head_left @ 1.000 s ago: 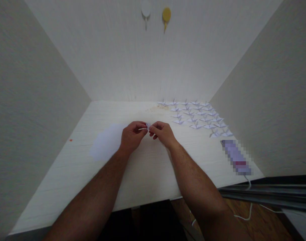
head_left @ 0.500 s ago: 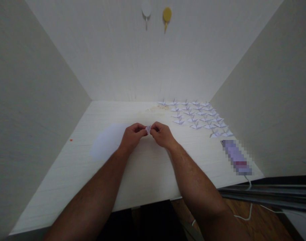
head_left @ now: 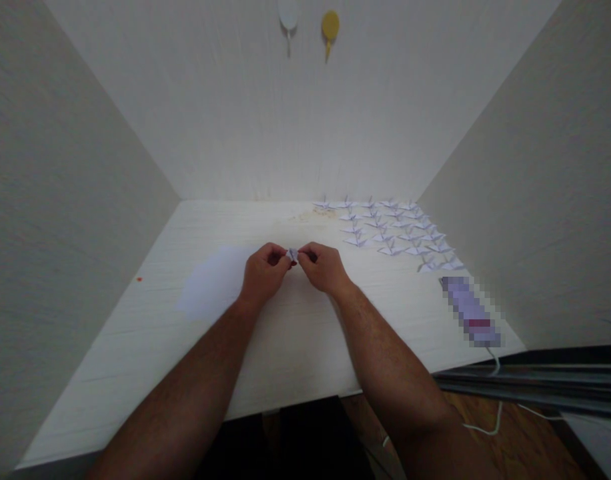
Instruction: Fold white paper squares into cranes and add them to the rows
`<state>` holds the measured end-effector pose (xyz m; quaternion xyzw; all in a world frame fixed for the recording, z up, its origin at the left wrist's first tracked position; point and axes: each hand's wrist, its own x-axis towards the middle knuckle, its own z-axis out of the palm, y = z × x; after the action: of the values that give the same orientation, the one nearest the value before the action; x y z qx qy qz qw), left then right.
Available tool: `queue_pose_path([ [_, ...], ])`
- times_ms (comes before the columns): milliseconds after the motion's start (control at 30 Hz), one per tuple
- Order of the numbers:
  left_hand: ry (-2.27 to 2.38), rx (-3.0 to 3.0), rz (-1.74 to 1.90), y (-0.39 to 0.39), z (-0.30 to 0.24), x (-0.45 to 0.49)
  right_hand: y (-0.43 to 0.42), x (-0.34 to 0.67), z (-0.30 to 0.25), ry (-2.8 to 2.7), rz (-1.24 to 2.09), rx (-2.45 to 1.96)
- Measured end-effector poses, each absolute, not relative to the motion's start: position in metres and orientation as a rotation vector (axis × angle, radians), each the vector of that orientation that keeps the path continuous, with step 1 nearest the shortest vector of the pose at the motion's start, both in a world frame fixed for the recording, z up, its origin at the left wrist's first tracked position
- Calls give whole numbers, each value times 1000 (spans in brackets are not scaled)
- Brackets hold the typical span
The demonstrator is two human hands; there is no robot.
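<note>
Starting at the near edge of the pale, wood-grained surface, I note the white cable running over it from a long purple object, pixelated past recognition. If the right forearm swung wide and caught that cable, it could drag the object along.

Further in, the left hand has its thumb and fingers pinched on one side of a small, folded piece of white paper; the right hand pinches the opposite side, so the piece sits between the two sets of fingertips, near the middle of the surface. I can't make out its creases at this size. Pulling unevenly could, I judge, tear a thin fold or skew it, and a loose pinch could let it spring open.

Just left of the left hand lies flat, white, rounded-looking paper, where a dropped wrist might crease or shift it.

Beyond and to the right stand rows of white folded-paper cranes, close together and light; a brushing sleeve or knuckle could topple several. At the back, a white round hook and a yellow round hook on the wall are well out of reach of trouble.
</note>
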<state>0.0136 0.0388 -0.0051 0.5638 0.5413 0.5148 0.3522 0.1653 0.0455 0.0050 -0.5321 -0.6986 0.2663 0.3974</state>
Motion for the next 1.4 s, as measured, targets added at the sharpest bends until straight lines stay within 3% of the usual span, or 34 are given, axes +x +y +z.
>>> queue_pose_path([
  [500, 1424, 1414, 1324, 38, -1, 15, 48, 167, 2, -1790, 665, -1304],
  [867, 1359, 1280, 1379, 43, -3, 12, 52, 167, 0, -1521, 1151, -1225],
  [1400, 1428, 1378, 1437, 38, -2, 16, 43, 162, 4, -1732, 826, -1233],
])
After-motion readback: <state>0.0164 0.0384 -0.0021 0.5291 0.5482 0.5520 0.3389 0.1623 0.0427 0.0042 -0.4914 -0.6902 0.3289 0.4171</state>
